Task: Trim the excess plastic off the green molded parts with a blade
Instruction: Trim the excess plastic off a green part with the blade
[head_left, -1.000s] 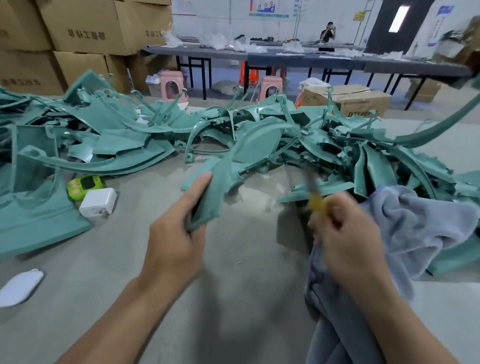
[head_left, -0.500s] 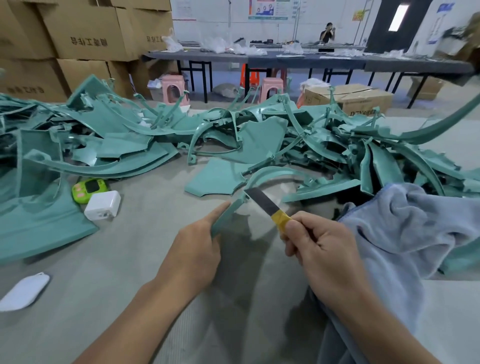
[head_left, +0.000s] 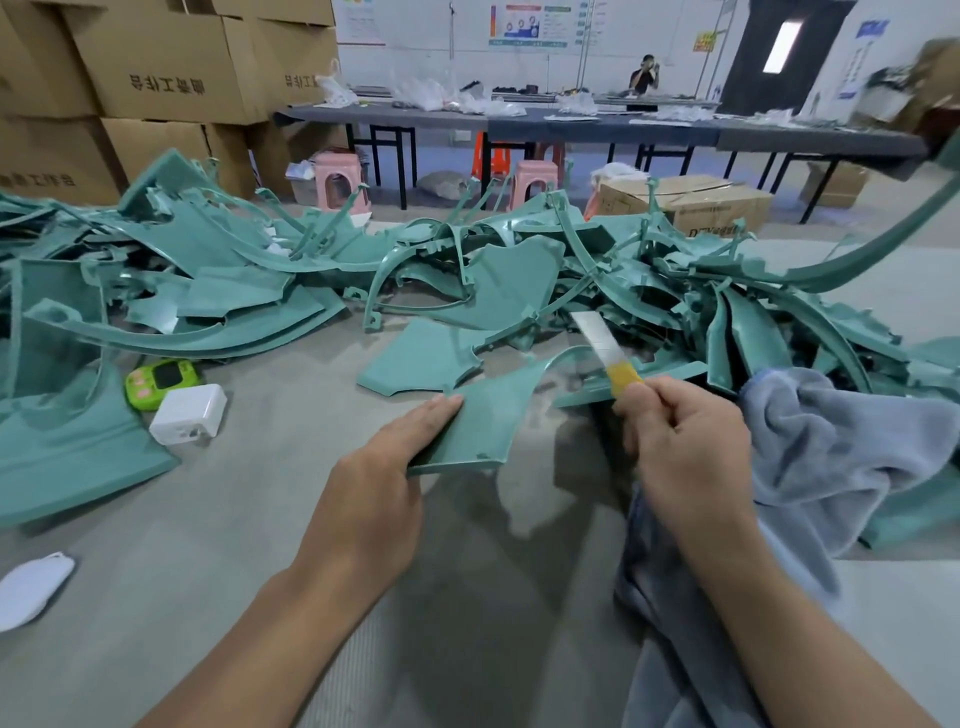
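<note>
Two hands sit in the middle of the frame. The left hand (head_left: 384, 467) grasps a flat green part (head_left: 483, 415) by its left edge, fingers laid along the top, thumb hidden underneath. That part is held up off the grey floor (head_left: 291, 519), just left of centre, and its thin curved arm sweeps up and right toward the knife. The right hand (head_left: 685, 441) is clenched round the yellow handle of a blade (head_left: 597, 338), with the bare steel strip pointing up and left. The blade crosses right by that curved arm, but honestly can't tell if it's actually touching.

Behind both hands, a big pile of green parts (head_left: 223, 291) stretches across the whole middle of the picture. A blue-grey cloth (head_left: 831, 452) is bunched up at the right, just beside the right hand. Over at the left there's a little green gadget (head_left: 162, 382) touching a white block (head_left: 189, 413), and a white pad-like thing (head_left: 31, 587) at the lower left edge. Cardboard boxes (head_left: 171, 67) are stacked upper left, pink stools (head_left: 337, 187) and a long dark table (head_left: 571, 127) sit along the top, and a person (head_left: 644, 78) stands far behind it.
</note>
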